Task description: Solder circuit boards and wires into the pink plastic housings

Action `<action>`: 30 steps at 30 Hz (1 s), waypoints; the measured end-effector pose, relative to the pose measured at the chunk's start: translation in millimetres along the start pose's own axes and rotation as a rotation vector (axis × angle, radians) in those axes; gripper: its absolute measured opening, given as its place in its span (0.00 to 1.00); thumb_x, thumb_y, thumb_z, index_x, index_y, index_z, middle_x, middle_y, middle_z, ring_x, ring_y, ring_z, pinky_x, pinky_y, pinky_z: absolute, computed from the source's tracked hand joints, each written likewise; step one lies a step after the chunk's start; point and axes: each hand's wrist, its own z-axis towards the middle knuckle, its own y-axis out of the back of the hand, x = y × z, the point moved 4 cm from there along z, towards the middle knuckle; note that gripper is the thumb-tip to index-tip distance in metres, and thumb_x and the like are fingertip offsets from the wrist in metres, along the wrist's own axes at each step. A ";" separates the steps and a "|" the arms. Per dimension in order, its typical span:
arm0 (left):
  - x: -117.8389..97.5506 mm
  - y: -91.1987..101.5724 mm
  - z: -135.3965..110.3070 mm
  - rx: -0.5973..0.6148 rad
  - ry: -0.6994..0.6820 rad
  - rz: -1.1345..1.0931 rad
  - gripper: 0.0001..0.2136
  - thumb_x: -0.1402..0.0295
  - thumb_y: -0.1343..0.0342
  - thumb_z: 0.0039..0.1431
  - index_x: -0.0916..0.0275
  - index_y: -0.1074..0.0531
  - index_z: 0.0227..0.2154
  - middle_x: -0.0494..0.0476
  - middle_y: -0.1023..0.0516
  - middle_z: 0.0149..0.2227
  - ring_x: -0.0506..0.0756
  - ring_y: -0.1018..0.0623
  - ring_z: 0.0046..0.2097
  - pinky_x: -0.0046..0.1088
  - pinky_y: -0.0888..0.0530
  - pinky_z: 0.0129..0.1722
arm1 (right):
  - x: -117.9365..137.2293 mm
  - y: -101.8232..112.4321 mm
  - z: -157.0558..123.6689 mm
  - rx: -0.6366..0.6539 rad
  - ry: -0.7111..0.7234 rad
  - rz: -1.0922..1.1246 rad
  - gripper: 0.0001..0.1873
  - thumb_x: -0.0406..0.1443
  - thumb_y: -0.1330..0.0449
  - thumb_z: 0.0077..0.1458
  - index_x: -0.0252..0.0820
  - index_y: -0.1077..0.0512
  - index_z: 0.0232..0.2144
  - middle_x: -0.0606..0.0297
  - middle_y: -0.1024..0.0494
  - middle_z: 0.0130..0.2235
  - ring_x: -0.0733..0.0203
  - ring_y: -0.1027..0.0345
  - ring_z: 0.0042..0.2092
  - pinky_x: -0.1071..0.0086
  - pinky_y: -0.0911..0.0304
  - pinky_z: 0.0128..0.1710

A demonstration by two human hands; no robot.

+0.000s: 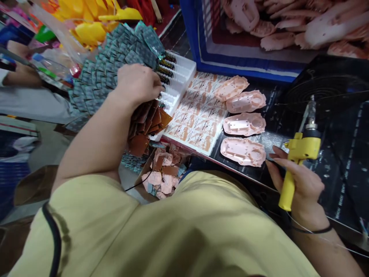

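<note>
My left hand (pixel 138 84) reaches over a white foam tray (pixel 180 63), its fingers curled downward and mostly hidden; what they pinch cannot be made out. Small dark parts with yellow bits (pixel 167 67) lie in the tray grooves beside it. Brown circuit boards (pixel 147 123) are heaped just below that hand, and a large pile of teal circuit boards (pixel 100 73) spreads behind it. My right hand (pixel 302 181) is around the handle of a yellow soldering gun (pixel 302 148), tip pointing away. Its fingertips are near the closest of several pink plastic shells (pixel 243 152) lined up on the table.
A sheet of printed stickers (pixel 198 111) lies between tray and shells. A blue crate (pixel 193 34) full of pink shells stands at the back. Below the table edge is a box of pink scraps (pixel 164 177). Yellow plastic parts (pixel 92 23) and another person's arm (pixel 19 69) are at left.
</note>
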 end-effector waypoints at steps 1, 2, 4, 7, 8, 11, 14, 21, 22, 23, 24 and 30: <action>3.8 -4.3 5.4 0.030 -0.017 -0.001 0.18 0.53 0.43 0.64 0.59 0.16 0.45 0.63 0.16 0.46 0.68 0.20 0.52 0.50 0.24 0.51 | -1.3 -0.9 -1.1 0.000 -0.010 -0.015 0.30 0.27 0.26 0.50 0.48 0.26 0.54 0.58 0.14 0.44 0.52 0.18 0.32 0.68 0.20 0.31; 4.4 -9.0 10.4 0.045 -0.047 -0.006 0.18 0.50 0.41 0.61 0.58 0.15 0.41 0.61 0.16 0.43 0.68 0.21 0.51 0.50 0.25 0.52 | -2.3 -1.5 -2.1 -0.003 -0.019 -0.032 0.26 0.28 0.27 0.51 0.47 0.26 0.51 0.58 0.14 0.43 0.53 0.18 0.32 0.69 0.21 0.30; -1.5 -19.0 18.9 0.034 -0.122 0.003 0.18 0.46 0.36 0.53 0.56 0.15 0.33 0.59 0.16 0.39 0.66 0.22 0.50 0.53 0.29 0.56 | -3.3 -2.3 -3.3 -0.008 -0.029 -0.055 0.20 0.30 0.28 0.54 0.45 0.26 0.48 0.59 0.14 0.42 0.54 0.17 0.33 0.70 0.21 0.31; -17.7 -33.5 27.8 0.003 -0.178 0.050 0.15 0.53 0.30 0.45 0.59 0.19 0.28 0.62 0.15 0.39 0.64 0.24 0.47 0.55 0.35 0.59 | -2.3 -2.8 -2.7 -0.007 -0.020 -0.048 0.16 0.30 0.28 0.54 0.42 0.26 0.44 0.56 0.14 0.42 0.54 0.17 0.35 0.71 0.20 0.35; -22.6 -37.8 29.9 0.006 -0.177 0.052 0.14 0.56 0.30 0.44 0.61 0.19 0.28 0.64 0.15 0.40 0.63 0.24 0.46 0.56 0.37 0.60 | -1.6 -2.7 -2.0 -0.011 -0.013 -0.046 0.15 0.29 0.28 0.54 0.41 0.26 0.43 0.55 0.14 0.41 0.54 0.17 0.36 0.72 0.20 0.35; -25.6 -47.0 34.0 0.026 -0.123 -0.018 0.11 0.60 0.31 0.47 0.64 0.20 0.26 0.67 0.15 0.40 0.64 0.24 0.46 0.57 0.38 0.60 | 0.0 -2.2 0.8 -0.020 0.005 -0.055 0.15 0.28 0.29 0.54 0.40 0.26 0.43 0.55 0.14 0.39 0.54 0.17 0.34 0.73 0.21 0.34; -5.9 -50.5 33.7 -0.013 -0.077 -0.105 0.13 0.57 0.35 0.53 0.63 0.21 0.25 0.64 0.15 0.38 0.63 0.24 0.45 0.53 0.34 0.58 | 0.4 -2.2 2.4 -0.020 0.008 -0.061 0.16 0.27 0.29 0.54 0.40 0.27 0.43 0.55 0.14 0.38 0.55 0.17 0.32 0.73 0.22 0.32; 43.4 -52.4 8.8 -0.329 -0.227 -0.662 0.19 0.48 0.36 0.56 0.61 0.19 0.32 0.49 0.16 0.32 0.56 0.23 0.43 0.32 0.29 0.54 | 1.3 -2.5 2.7 -0.010 -0.012 -0.025 0.17 0.28 0.30 0.54 0.44 0.27 0.44 0.58 0.14 0.39 0.54 0.17 0.32 0.72 0.20 0.34; 42.5 -54.2 4.0 -0.347 -0.226 -0.703 0.18 0.49 0.35 0.57 0.61 0.18 0.33 0.48 0.15 0.33 0.56 0.23 0.41 0.32 0.29 0.52 | 1.6 -2.5 3.0 -0.012 -0.011 -0.028 0.17 0.28 0.29 0.54 0.45 0.27 0.44 0.58 0.14 0.39 0.54 0.17 0.33 0.72 0.21 0.35; 40.3 -55.8 -0.6 -0.367 -0.219 -0.744 0.16 0.51 0.35 0.57 0.60 0.18 0.34 0.48 0.14 0.34 0.55 0.23 0.40 0.32 0.28 0.51 | 1.9 -2.6 3.3 -0.013 -0.008 -0.036 0.17 0.28 0.29 0.54 0.45 0.27 0.44 0.59 0.14 0.39 0.54 0.17 0.33 0.73 0.21 0.35; 37.4 -56.9 -4.7 -0.390 -0.206 -0.788 0.16 0.51 0.35 0.58 0.60 0.18 0.35 0.47 0.14 0.35 0.54 0.23 0.38 0.33 0.27 0.49 | 2.0 -2.9 3.3 -0.012 -0.006 -0.049 0.17 0.28 0.29 0.54 0.45 0.27 0.44 0.59 0.14 0.39 0.55 0.17 0.33 0.73 0.21 0.34; 25.8 -41.2 -25.0 -0.639 -0.091 -1.138 0.11 0.57 0.29 0.57 0.60 0.19 0.31 0.40 0.19 0.26 0.46 0.30 0.27 0.28 0.32 0.30 | 0.1 -4.2 -1.0 -0.007 -0.005 -0.097 0.15 0.29 0.30 0.55 0.45 0.26 0.44 0.63 0.13 0.40 0.61 0.19 0.31 0.74 0.24 0.32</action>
